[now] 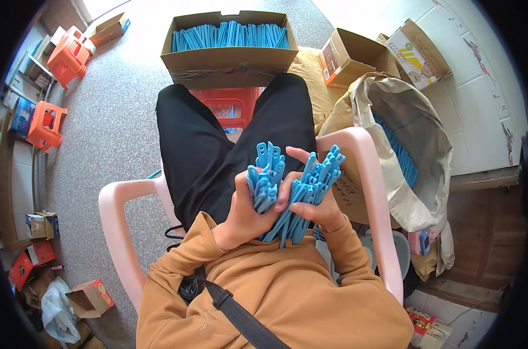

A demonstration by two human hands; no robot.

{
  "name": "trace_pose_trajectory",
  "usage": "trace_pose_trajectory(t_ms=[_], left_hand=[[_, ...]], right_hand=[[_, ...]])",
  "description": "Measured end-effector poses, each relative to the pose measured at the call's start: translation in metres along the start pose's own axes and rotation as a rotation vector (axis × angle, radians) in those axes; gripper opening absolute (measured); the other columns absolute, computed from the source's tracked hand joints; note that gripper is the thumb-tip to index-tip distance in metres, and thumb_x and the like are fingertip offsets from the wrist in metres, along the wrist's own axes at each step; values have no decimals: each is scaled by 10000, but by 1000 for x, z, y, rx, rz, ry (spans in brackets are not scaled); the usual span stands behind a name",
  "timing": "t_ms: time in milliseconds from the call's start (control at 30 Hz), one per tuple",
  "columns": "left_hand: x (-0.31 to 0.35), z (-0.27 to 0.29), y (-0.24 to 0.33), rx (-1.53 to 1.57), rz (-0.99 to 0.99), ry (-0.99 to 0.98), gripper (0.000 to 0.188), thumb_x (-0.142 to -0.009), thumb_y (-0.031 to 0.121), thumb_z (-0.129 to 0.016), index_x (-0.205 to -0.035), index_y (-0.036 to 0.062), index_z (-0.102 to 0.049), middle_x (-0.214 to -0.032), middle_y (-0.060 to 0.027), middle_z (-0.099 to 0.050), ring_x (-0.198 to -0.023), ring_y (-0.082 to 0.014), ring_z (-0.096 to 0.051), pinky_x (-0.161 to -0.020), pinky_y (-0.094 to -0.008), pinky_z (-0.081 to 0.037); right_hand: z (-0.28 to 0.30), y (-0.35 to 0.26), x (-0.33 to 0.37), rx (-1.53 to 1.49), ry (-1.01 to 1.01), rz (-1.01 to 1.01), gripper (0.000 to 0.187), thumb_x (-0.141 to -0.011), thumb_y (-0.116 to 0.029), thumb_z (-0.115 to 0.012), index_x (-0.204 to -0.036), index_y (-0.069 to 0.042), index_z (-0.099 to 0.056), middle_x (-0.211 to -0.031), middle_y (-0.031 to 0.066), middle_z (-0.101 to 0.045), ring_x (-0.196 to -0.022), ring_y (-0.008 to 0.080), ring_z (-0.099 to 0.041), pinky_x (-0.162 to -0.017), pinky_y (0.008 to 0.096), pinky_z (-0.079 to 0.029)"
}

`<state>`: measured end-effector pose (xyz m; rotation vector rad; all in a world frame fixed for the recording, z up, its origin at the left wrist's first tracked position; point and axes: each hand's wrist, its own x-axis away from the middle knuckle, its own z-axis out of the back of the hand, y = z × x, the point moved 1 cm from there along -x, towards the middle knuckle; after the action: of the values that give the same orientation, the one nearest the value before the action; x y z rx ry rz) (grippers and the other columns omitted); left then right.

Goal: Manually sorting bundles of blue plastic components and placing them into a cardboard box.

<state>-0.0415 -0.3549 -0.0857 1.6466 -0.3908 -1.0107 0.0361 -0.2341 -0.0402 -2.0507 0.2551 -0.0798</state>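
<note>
My left hand (239, 214) is closed around a bundle of thin blue plastic sticks (264, 189) with rounded, holed ends pointing up and away from me. My right hand (329, 213) grips a second bundle of the same sticks (317, 181), which leans to the right, its thumb across the sticks. The hands are close together above my lap, and the lower ends of the sticks reach down against my sweatshirt. Beyond my knees, a cardboard box (229, 63) holds many blue sticks (229, 38) packed in rows.
The box sits over a red stool (249, 99). I am seated in a pink plastic armchair (370, 174). To the right stand an open sack (386, 192) with more blue sticks inside and an open carton (357, 55). Red stools (47, 125) line the left side.
</note>
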Motion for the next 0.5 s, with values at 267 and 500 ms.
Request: trace_pose_trajectory(t_ms=[267, 500], left_hand=[[-4, 3, -9, -87, 8, 52, 531, -718, -25, -603, -1116, 28, -255, -913, -113, -526, -836, -161, -559, -711, -290, -448], [1, 10, -6, -18, -64, -49, 605, -708, -55, -600, -1169, 30, -218, -1113, -156, -429, -1011, -197, -512, -824, -319, -439]], right_hand=[[-29, -14, -1, 244, 335, -45, 547, -700, 30, -635, -1172, 24, -357, -855, 61, -567, -779, 123, -583, -723, 264, -464], [-43, -3, 9, 617, 417, 184, 515, -696, 4, -659, -1161, 40, -442, -1000, 79, -608, -812, 109, -603, -787, 242, -447]])
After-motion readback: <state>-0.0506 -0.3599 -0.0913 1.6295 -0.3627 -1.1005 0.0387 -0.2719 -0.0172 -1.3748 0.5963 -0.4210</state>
